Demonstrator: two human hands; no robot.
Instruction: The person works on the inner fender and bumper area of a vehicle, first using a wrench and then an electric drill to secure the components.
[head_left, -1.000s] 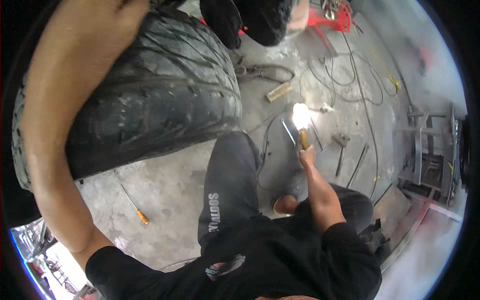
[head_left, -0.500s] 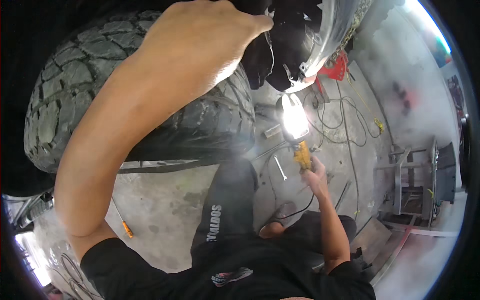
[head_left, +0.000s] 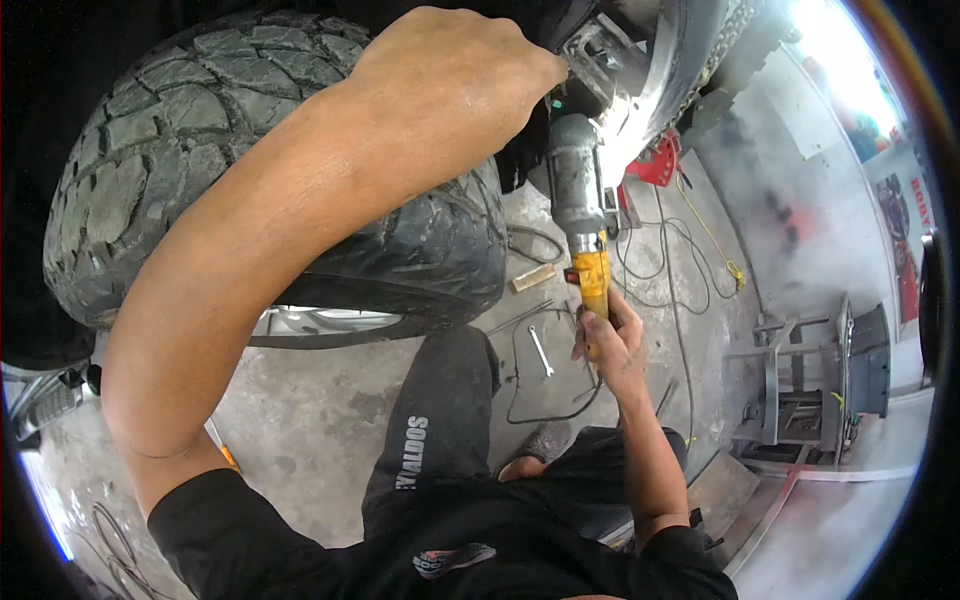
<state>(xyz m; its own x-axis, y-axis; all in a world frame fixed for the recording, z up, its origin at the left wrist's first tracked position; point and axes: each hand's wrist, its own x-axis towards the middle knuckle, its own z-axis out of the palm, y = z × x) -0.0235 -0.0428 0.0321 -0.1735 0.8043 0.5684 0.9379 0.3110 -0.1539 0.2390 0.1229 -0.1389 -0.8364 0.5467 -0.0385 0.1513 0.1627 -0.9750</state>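
My right hand (head_left: 618, 345) is closed round the yellow handle of a caged work light (head_left: 592, 275). The lamp head points up and away, and its glow falls on the metal part (head_left: 605, 60) under the vehicle. My left arm reaches across the big knobbly tire (head_left: 140, 190). At its end my left hand (head_left: 460, 75) is bent over at the dark gap beside that metal part. Its knuckles are curled and its fingertips are hidden behind the hand, so what they grip cannot be made out.
On the concrete floor lie a wrench (head_left: 541, 352), a small wooden block (head_left: 533, 278) and looped cables (head_left: 670, 255). A red stand (head_left: 655, 160) is near the vehicle. A metal frame (head_left: 790, 385) stands by the right wall. An orange-handled screwdriver (head_left: 229, 457) lies beyond my left elbow.
The work light has moved up toward the vehicle and turned, so its bright side faces away and the metal part is lit. My left hand has shifted slightly right and down.
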